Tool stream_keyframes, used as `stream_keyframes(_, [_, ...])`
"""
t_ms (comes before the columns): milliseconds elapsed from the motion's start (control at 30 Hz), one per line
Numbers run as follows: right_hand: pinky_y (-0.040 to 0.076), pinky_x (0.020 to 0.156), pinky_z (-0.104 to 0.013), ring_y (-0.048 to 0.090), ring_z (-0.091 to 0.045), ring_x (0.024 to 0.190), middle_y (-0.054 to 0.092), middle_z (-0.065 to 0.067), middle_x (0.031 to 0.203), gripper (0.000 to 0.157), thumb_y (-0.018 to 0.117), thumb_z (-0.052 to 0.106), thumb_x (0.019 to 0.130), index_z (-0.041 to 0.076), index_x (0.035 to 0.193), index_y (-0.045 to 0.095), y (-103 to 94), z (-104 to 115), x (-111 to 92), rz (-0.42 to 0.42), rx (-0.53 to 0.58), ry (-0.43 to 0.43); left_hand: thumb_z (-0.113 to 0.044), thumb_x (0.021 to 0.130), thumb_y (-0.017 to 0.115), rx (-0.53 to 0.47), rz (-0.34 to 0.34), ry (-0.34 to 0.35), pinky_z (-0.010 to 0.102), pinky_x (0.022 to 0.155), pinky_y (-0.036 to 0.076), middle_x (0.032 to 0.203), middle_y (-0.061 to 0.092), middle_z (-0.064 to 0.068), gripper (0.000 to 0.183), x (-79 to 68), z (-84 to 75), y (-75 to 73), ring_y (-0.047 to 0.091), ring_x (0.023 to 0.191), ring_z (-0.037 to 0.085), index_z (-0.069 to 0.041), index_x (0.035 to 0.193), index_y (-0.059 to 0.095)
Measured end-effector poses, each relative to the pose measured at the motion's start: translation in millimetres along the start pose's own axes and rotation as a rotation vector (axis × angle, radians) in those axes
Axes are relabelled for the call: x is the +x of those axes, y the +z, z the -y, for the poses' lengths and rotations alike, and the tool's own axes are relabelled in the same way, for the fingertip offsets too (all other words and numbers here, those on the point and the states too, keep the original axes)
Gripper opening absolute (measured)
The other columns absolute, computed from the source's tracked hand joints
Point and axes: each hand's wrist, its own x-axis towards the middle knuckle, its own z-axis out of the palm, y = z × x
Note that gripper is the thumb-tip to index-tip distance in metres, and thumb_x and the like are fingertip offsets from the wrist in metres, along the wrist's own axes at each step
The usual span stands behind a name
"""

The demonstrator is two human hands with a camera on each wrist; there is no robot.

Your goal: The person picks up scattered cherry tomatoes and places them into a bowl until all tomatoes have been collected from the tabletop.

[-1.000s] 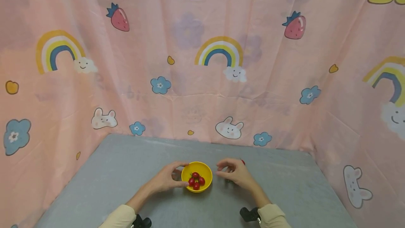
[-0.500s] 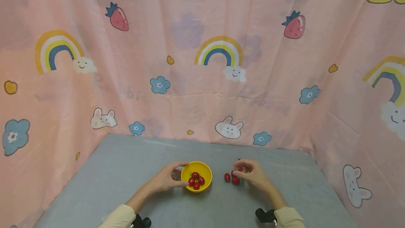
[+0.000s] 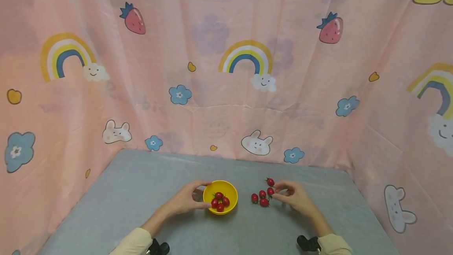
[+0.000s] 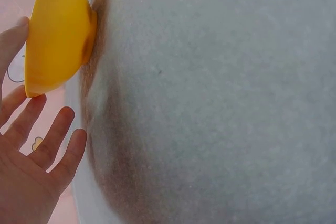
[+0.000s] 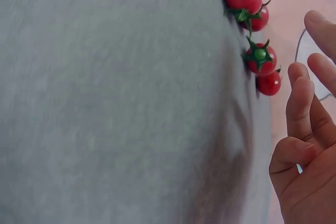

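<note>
Tomatoes (image 3: 263,202), small, round, glossy and bright red, lie on a grey table (image 3: 148,172): five loosely grouped to the right of a yellow bowl (image 3: 228,190), four more clustered inside it. Some wear green, star-shaped leaves (image 5: 260,54). The left hand (image 3: 187,197) holds the bowl between thumb and fingers; the right hand (image 3: 294,196), its fingers parted and loosely bent, is just beside the loose group.

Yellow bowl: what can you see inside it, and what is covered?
Four red tomatoes show inside the yellow bowl. What is beneath them is covered and cannot be seen.
</note>
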Motion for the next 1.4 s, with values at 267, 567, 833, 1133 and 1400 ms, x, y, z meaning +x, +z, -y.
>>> stream_keyframes(267, [0.048,0.054,-0.027,0.056,-0.019,0.064,0.066,-0.023,0.112,0.044,0.083,0.012,0.086,-0.003,0.124,0.065,0.4,-5,-2,-0.011,-0.017,0.07,-0.027,0.087,0.083,-0.016,0.005,0.001,0.042,0.09,0.055,0.141,0.055,0.01,0.064,-0.1,-1.0,-0.4,0.061,0.113,0.028,-0.01,0.143,0.055])
stream_keyframes(567, [0.049,0.059,-0.028,0.057,-0.02,0.067,0.065,-0.024,0.116,0.05,0.087,0.014,0.082,0.0,0.125,0.065,7.3,-9,4,-0.035,-0.052,0.129,-0.027,0.088,0.083,-0.008,0.01,0.015,0.043,0.091,0.055,0.142,0.055,0.011,0.064,0.3,-1.2,0.0,0.061,0.112,0.029,-0.01,0.143,0.055])
stream_keyframes(833, [0.051,0.068,-0.029,0.063,-0.025,0.087,0.069,-0.017,0.113,0.041,0.086,0.015,0.083,0.002,0.118,0.07,11.5,-10,10,-0.059,-0.106,0.18,-0.028,0.088,0.083,-0.02,0.011,-0.01,0.043,0.091,0.055,0.142,0.054,0.009,0.064,0.2,-1.8,-0.6,0.06,0.113,0.028,-0.011,0.143,0.055])
stream_keyframes(1133, [0.052,0.071,-0.03,0.067,-0.028,0.093,0.072,-0.009,0.1,0.028,0.083,0.013,0.085,0.001,0.108,0.073,15.4,-11,16,-0.055,-0.153,0.139,-0.028,0.087,0.083,-0.008,0.01,-0.009,0.043,0.091,0.055,0.141,0.055,0.009,0.065,0.8,-2.7,0.0,0.06,0.113,0.029,-0.01,0.143,0.055])
stream_keyframes(1400, [0.052,0.069,-0.031,0.063,-0.021,0.085,0.07,-0.003,0.091,0.018,0.08,0.004,0.086,0.003,0.103,0.074,21.3,-6,19,-0.092,-0.183,0.149,-0.027,0.087,0.084,-0.005,0.009,-0.012,0.042,0.09,0.055,0.141,0.056,0.009,0.065,0.7,-2.4,0.1,0.06,0.113,0.028,-0.01,0.143,0.056])
